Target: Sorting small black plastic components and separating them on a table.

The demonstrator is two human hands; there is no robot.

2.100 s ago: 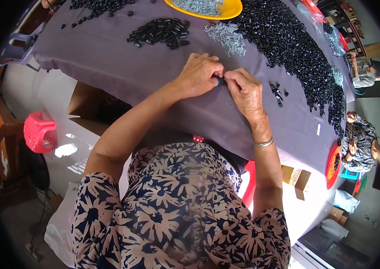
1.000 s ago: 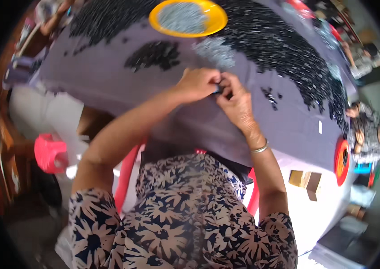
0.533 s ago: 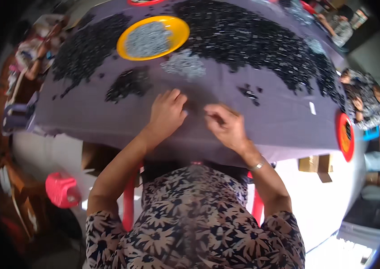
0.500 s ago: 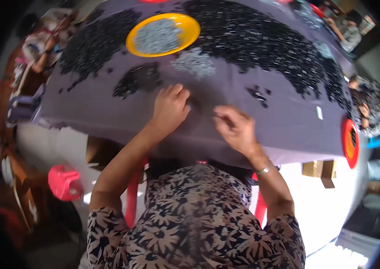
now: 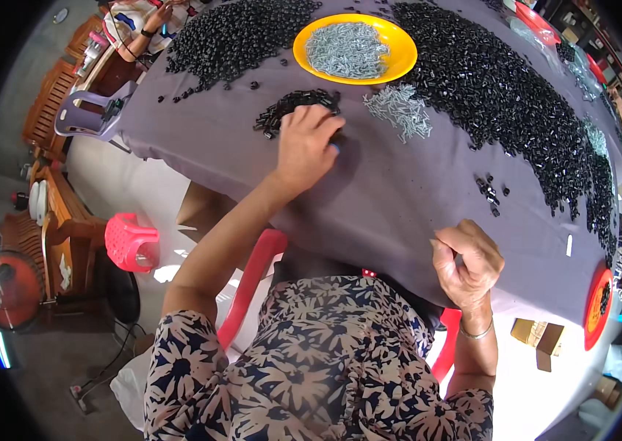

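Observation:
My left hand (image 5: 308, 145) reaches over a small heap of black plastic pieces (image 5: 272, 117), fingers bent and a little apart, touching or just above its near edge. Its fingertips are partly hidden. A spot of blue shows by the thumb. Lower and to the right, my right hand (image 5: 469, 263) is closed near the table's front edge, fingers curled against the thumb; what it holds, if anything, is hidden. Beyond the hands, a yellow plate (image 5: 402, 57) bears many grey metal pins or screws, and a loose pile of the same grey pieces (image 5: 401, 110) lies beside it.
Large spreads of black pieces cover the far left (image 5: 234, 40) and right (image 5: 502, 95) of the purple tablecloth (image 5: 369, 191). A few black pieces (image 5: 489, 192) lie apart at right. A red-rimmed dish (image 5: 596, 312) sits at the right edge. A pink stool (image 5: 131, 242) stands left; other people sit around.
My view has turned, shifting the table contents in the picture. My left hand has moved onto the small black heap. My right hand has drawn away to the right and nearer to me, its fingers curled.

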